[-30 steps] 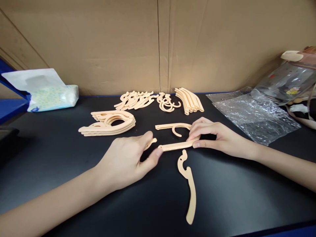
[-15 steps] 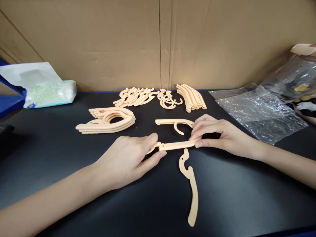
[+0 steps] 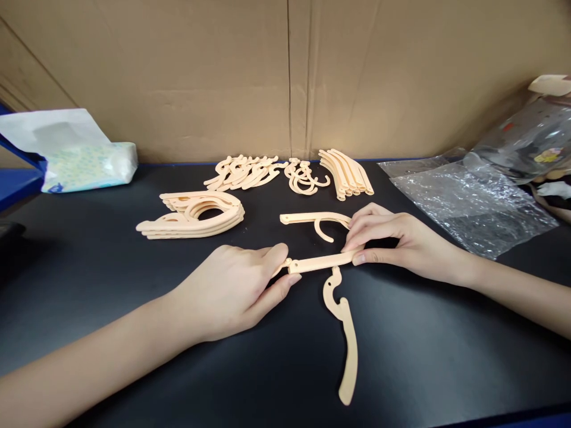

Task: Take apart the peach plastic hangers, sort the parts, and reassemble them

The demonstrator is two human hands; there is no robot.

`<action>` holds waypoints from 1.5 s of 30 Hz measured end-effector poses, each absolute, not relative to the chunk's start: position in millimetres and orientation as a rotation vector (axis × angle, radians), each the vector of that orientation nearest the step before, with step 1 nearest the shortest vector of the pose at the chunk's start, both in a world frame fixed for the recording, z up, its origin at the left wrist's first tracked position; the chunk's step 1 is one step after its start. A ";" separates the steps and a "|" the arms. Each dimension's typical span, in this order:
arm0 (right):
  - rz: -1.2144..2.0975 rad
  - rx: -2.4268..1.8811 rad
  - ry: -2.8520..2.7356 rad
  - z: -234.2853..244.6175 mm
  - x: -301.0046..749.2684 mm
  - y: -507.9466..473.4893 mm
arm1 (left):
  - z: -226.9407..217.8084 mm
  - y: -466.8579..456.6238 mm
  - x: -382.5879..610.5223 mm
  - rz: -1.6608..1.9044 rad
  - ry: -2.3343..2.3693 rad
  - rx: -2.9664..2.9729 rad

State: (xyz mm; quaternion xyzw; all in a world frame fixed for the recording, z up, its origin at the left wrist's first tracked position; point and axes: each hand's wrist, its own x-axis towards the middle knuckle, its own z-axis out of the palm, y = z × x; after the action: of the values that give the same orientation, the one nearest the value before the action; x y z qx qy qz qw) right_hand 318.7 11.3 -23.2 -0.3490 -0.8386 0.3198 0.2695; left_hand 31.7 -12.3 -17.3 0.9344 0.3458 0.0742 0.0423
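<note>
My left hand is closed in a pinch on a small cream plastic hanger piece, mostly hidden by the fingers. Its visible tip meets the left end of a hanger arm, near a small hole there. My right hand grips that arm's other end between thumb and fingers. Just beyond it, a second arm and a curved hook extend from under the right fingertips; how they join is hidden. On the black table below lies a loose hanger arm with a notched, curved end.
Folded hangers are stacked at left. Along the back lie a pile of notched arms, several loose hooks and a bundle of straighter arms. A tissue pack stands far left; clear plastic bags lie right.
The arm between my hands has shifted very slightly to the right at its left end, and my left fingers have moved with it. Both grips look the same; the loose parts stay put.
</note>
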 end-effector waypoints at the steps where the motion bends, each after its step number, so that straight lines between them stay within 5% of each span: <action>1: 0.859 -0.937 -2.264 -23.3 318.8 11.2 | -17.7 -12.0 31.7 0.223 1.056 2.863; 23: 0.771 -0.880 -2.331 -22.3 317.8 11.7 | -13.4 -13.3 36.0 0.136 0.949 3.088; 45: 0.805 -0.874 -2.310 -24.6 320.0 12.1 | -16.6 -8.4 32.2 0.483 0.737 3.133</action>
State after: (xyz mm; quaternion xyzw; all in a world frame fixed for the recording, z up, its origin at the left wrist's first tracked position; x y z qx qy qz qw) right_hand 320.0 12.1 -24.6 -0.3242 -0.8565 0.2984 0.2686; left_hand 32.2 -8.4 -16.6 0.9611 0.2260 0.1481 -0.0566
